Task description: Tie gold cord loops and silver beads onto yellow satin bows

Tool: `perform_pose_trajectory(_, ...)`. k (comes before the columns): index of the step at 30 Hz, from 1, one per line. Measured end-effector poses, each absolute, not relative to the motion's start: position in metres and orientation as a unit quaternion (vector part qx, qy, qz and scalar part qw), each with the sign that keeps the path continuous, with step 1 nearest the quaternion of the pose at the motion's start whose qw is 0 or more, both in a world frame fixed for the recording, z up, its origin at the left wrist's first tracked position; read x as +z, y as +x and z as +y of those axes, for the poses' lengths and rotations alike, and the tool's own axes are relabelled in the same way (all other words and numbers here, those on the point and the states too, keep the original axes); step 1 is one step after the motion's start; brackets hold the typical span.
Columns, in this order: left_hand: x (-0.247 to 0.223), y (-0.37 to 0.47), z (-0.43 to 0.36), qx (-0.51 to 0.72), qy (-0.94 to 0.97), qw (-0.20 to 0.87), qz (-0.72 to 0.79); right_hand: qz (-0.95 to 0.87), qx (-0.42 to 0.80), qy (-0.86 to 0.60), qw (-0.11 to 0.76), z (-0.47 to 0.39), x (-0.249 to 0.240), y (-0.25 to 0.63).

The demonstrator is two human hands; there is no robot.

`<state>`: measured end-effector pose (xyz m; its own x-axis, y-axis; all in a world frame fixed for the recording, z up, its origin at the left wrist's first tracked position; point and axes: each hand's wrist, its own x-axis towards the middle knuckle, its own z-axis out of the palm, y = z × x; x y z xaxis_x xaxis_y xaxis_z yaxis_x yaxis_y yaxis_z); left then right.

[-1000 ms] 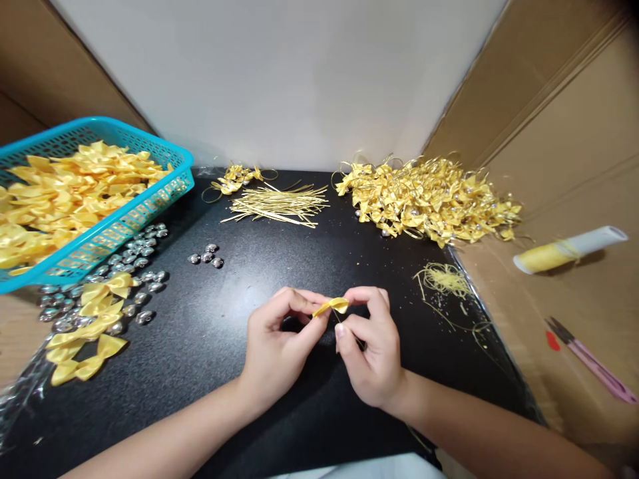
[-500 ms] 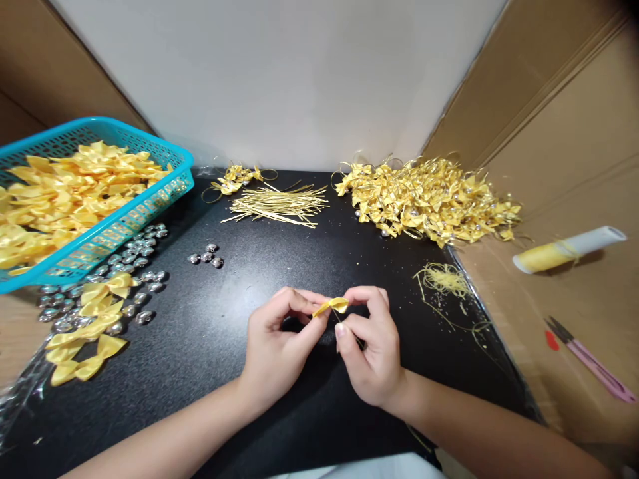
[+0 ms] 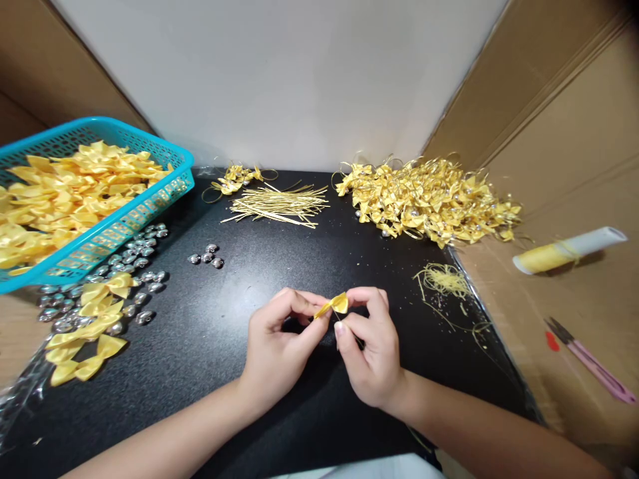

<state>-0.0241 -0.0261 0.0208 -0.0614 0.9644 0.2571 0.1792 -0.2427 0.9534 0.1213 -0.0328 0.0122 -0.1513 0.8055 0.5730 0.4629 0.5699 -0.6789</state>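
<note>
A small yellow ribbon bow is held up over the black table. My left hand pinches the bow's left end between thumb and fingers. Just to its right, my right hand is closed on a thin cord, with thumb and index pressed together below the bow. Only a short stretch of the cord shows, running up toward the bow's middle; the rest is hidden behind the fingers. The right index fingertip is close to the bow's right end; whether it touches I cannot tell.
A blue basket of yellow bows stands at left, beside silver beads and loose bows. Gold cords lie at the back, finished-looking bows at back right. Pink-handled snips and a tube lie right.
The bow has turned slightly between the fingers, so its right loop now shows wider and higher. Both hands have hardly moved.
</note>
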Motion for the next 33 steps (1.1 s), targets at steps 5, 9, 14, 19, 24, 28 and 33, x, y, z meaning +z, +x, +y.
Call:
perform_pose_trajectory(5,0.021,-0.025,-0.025,0.531,0.605,0.338,0.488,-0.741,0.18,-0.43,0.484,-0.032,0.011,0.121)
perform_pose_trajectory(9,0.022,-0.029,-0.023,0.531,0.622,0.312,0.484,-0.741,0.19,-0.434,0.476,-0.031,0.011,0.121)
perform_pose_trajectory(14,0.019,-0.034,-0.021,0.54,0.615,0.298,0.492,-0.738,0.201,-0.444,0.467,-0.03,0.009,0.121)
perform_pose_trajectory(19,0.016,-0.035,-0.021,0.538,0.621,0.296,0.487,-0.735,0.213,-0.446,0.464,-0.03,0.007,0.12)
perform_pose_trajectory(24,0.014,-0.035,-0.022,0.543,0.626,0.287,0.481,-0.737,0.218,-0.444,0.461,-0.031,0.008,0.121)
perform_pose_trajectory(28,0.015,-0.035,-0.021,0.543,0.631,0.283,0.476,-0.739,0.214,-0.443,0.461,-0.031,0.008,0.121)
perform_pose_trajectory(33,0.016,-0.034,-0.021,0.542,0.632,0.284,0.475,-0.74,0.211,-0.445,0.458,-0.03,0.008,0.121)
